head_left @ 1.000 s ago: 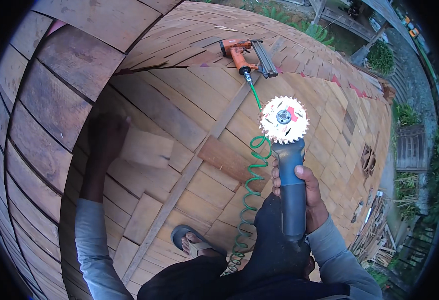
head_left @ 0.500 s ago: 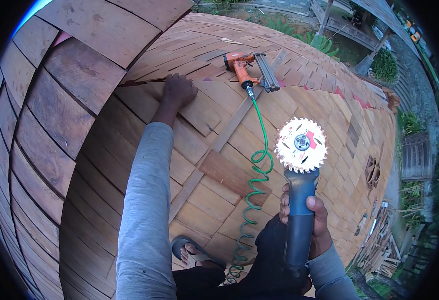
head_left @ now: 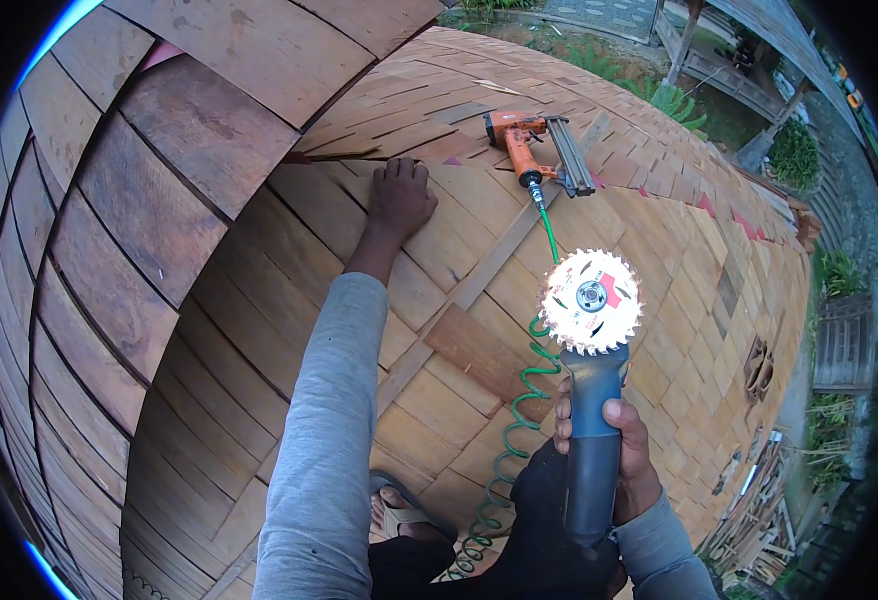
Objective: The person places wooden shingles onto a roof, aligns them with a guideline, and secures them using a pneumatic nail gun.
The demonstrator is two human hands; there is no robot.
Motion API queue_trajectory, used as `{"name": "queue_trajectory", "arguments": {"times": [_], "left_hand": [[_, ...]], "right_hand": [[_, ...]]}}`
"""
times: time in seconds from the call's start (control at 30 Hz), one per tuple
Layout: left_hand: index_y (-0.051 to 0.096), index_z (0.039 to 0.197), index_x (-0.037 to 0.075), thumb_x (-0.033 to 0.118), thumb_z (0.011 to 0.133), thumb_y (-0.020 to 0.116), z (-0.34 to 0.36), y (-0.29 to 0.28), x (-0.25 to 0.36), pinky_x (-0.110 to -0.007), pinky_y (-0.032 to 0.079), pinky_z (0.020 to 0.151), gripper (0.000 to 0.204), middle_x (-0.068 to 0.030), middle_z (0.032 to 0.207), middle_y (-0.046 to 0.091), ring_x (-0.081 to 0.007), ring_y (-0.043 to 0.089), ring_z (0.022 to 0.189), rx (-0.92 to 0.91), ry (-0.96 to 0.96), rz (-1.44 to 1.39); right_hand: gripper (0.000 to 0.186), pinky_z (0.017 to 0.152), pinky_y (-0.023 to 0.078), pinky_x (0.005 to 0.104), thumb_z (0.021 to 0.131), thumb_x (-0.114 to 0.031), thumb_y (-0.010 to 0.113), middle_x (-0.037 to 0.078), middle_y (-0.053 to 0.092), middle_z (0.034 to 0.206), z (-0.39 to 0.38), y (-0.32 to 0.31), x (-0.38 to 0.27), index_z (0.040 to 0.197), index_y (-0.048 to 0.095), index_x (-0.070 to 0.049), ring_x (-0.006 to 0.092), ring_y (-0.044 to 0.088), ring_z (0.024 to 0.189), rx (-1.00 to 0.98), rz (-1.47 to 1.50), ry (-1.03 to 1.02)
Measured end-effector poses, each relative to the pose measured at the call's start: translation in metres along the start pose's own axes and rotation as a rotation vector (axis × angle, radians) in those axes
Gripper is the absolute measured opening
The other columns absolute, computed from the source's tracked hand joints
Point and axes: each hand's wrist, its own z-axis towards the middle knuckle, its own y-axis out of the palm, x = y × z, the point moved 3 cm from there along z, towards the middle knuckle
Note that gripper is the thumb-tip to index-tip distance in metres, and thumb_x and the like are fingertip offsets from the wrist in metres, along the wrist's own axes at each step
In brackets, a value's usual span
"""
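Holding one grinder [head_left: 593,470]: right hand [head_left: 635,450]. Left hand [head_left: 402,202] on shingles [head_left: 451,245]. One nailer [head_left: 521,152].

Seen from above, a person is on a curved roof of wooden shingles [head_left: 659,240]. Right of centre, the right hand [head_left: 637,455] has its grip wrapped around a blue-and-black power tool [head_left: 592,480], its round toothed blade [head_left: 591,300] pointing up the frame. Above centre, the left hand [head_left: 401,200] presses on a shingle, fingers curled. To its right lies an orange nail gun [head_left: 521,152] with a coiled green hose [head_left: 551,236]. A sandalled foot [head_left: 399,515] shows at lower centre.
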Motion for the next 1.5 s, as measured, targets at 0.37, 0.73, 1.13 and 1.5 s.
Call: {"name": "queue_trajectory", "arguments": {"times": [0.37, 0.73, 1.13, 1.5], "left_hand": [[0.068, 0.111, 0.009, 0.043, 0.091, 0.070, -0.003, 0.010, 0.001, -0.048, 0.043, 0.097, 0.039, -0.0103, 0.117, 0.061, -0.0286, 0.055, 0.115, -0.020, 0.037, 0.057], [0.064, 0.118, 0.009, 0.028, 0.091, 0.076, 0.003, -0.072, -0.062, -0.048, 0.048, 0.095, 0.035, -0.0122, 0.115, 0.063, -0.0311, 0.061, 0.111, -0.150, 0.144, 0.023], [0.065, 0.120, 0.006, 0.017, 0.083, 0.079, -0.095, -0.109, -0.019, -0.049, 0.039, 0.111, 0.041, -0.0167, 0.133, 0.058, -0.0339, 0.053, 0.129, -0.211, 0.123, -0.252], [0.055, 0.147, 0.018, 0.031, 0.076, 0.088, -0.033, -0.070, 0.015, -0.054, 0.036, 0.116, 0.079, -0.0158, 0.152, 0.048, -0.0356, 0.045, 0.142, -0.430, 0.109, -0.145]], "right_hand": [[0.068, 0.077, 0.065, 0.0343, 0.086, -0.037, 0.074, 0.016, 0.064, 0.109, -0.008, 0.000, -0.005, 0.133, 0.051, 0.007, 0.0200, 0.072, 0.087, 0.015, -0.014, -0.036], [0.064, 0.076, 0.064, 0.0345, 0.089, -0.037, 0.073, 0.015, 0.065, 0.108, -0.002, 0.006, -0.002, 0.132, 0.052, 0.006, 0.0200, 0.072, 0.089, 0.023, -0.032, -0.048], [0.062, 0.079, 0.063, 0.0357, 0.093, -0.037, 0.070, 0.014, 0.065, 0.109, 0.026, 0.000, 0.004, 0.134, 0.051, 0.006, 0.0204, 0.071, 0.092, 0.026, -0.058, 0.041], [0.060, 0.077, 0.061, 0.0356, 0.094, -0.038, 0.069, 0.012, 0.064, 0.107, 0.023, -0.001, 0.000, 0.131, 0.052, 0.005, 0.0206, 0.070, 0.091, 0.046, -0.119, -0.050]]}}
